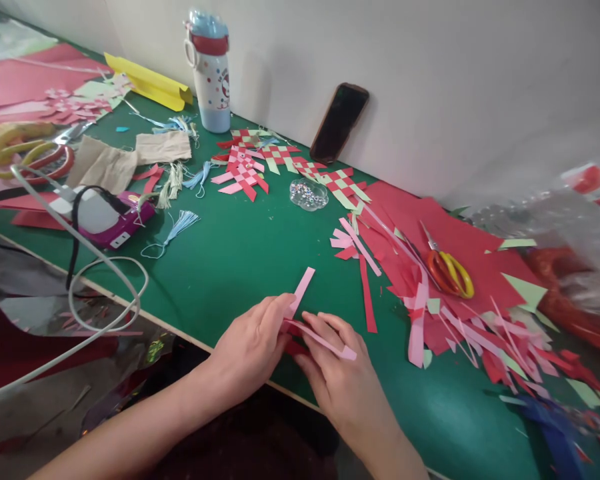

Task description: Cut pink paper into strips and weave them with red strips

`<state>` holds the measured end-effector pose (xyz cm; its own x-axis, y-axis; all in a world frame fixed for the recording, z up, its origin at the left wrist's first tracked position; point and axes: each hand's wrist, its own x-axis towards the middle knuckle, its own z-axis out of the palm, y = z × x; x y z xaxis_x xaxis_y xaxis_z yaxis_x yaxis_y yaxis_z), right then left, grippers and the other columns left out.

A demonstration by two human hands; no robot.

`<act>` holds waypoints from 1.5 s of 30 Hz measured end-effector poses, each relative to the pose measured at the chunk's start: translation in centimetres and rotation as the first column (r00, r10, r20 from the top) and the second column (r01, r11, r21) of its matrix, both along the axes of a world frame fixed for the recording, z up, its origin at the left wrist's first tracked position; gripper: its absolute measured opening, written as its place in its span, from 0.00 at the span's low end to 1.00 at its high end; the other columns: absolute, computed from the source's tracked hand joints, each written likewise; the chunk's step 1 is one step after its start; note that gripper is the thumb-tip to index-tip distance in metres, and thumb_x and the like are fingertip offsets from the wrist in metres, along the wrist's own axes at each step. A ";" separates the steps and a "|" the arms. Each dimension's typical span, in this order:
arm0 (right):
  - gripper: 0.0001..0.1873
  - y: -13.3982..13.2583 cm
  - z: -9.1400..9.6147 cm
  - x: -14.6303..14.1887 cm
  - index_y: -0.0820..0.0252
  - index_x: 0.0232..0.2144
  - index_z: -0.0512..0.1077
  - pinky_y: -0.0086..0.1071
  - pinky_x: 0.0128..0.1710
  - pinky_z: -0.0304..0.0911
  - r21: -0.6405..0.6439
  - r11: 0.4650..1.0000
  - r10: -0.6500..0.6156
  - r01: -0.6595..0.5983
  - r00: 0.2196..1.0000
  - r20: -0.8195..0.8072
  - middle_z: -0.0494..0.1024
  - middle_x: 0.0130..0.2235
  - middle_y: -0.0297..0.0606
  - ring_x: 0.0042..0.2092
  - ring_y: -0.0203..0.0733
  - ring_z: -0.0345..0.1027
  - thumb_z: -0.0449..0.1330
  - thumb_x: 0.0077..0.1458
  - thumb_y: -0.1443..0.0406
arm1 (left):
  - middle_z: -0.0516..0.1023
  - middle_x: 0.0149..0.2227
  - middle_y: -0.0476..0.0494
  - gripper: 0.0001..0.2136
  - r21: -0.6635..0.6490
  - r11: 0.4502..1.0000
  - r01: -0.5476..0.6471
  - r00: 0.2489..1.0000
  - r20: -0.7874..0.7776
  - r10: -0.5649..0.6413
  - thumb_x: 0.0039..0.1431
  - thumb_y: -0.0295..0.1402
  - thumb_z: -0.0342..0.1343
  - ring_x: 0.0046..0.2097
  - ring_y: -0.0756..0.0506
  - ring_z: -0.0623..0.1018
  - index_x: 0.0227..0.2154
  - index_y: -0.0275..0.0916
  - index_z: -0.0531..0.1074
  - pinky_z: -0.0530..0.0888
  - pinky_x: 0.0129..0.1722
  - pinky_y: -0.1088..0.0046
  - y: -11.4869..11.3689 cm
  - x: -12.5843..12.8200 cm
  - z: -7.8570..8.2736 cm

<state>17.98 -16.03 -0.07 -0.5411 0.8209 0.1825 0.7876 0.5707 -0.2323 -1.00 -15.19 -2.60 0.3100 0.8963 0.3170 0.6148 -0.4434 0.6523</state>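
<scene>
Over the front edge of the green table, both hands hold folded pink and red paper strips. My left hand pinches the strips from the left, and one pink strip end sticks up past its fingertips. On the other side my right hand has its fingers closed round the strips, with a pink end lying across its back. Fingers hide where the strips cross. Beyond the hands lie woven paper pieces, loose cut strips and a clear dish of small beads.
Scissors lie on red paper sheets at the right, among scraps. A bottle and a phone stand by the wall. At the left are tassels, a purple power strip, a white cable and more scissors.
</scene>
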 end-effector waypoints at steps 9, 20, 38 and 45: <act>0.21 -1.1 -0.1 0.7 0.60 0.58 0.67 0.49 0.51 0.64 0.040 0.999 0.032 -0.033 0.999 0.041 0.74 0.58 0.42 0.56 0.54 0.62 0.54 0.64 0.67 | 0.72 0.49 0.37 0.19 -0.013 1.000 -0.028 0.999 -0.042 0.027 0.63 0.23 0.47 0.40 0.45 0.78 0.56 0.37 0.58 0.79 0.38 0.66 0.0 0.0 0.3; 0.18 -0.9 -0.2 0.6 0.60 0.56 0.69 0.47 0.52 0.62 0.052 0.998 0.039 -0.039 0.999 0.002 0.75 0.56 0.42 0.55 0.52 0.63 0.55 0.64 0.66 | 0.78 0.48 0.46 0.08 0.316 0.911 0.263 0.942 -0.287 -0.172 0.67 0.30 0.54 0.51 0.44 0.74 0.47 0.39 0.72 0.68 0.58 0.61 -1.3 -3.9 1.9; 0.16 0.4 0.9 -0.1 0.55 0.50 0.76 0.42 0.49 0.64 -0.034 0.998 0.057 -0.061 0.994 -0.093 0.80 0.46 0.40 0.47 0.46 0.67 0.51 0.67 0.64 | 0.75 0.55 0.42 0.20 0.216 0.881 0.420 0.849 -0.436 -0.298 0.67 0.41 0.53 0.59 0.40 0.70 0.56 0.36 0.69 0.58 0.66 0.54 -0.4 -5.8 -0.1; 0.17 0.5 0.5 -0.3 0.57 0.52 0.74 0.42 0.49 0.61 -0.028 0.999 0.036 -0.038 0.996 -0.082 0.77 0.44 0.42 0.47 0.45 0.65 0.51 0.66 0.65 | 0.75 0.55 0.42 0.20 0.201 0.888 0.413 0.850 -0.434 -0.297 0.68 0.42 0.52 0.59 0.40 0.69 0.56 0.36 0.69 0.57 0.67 0.54 -0.5 -5.7 -0.1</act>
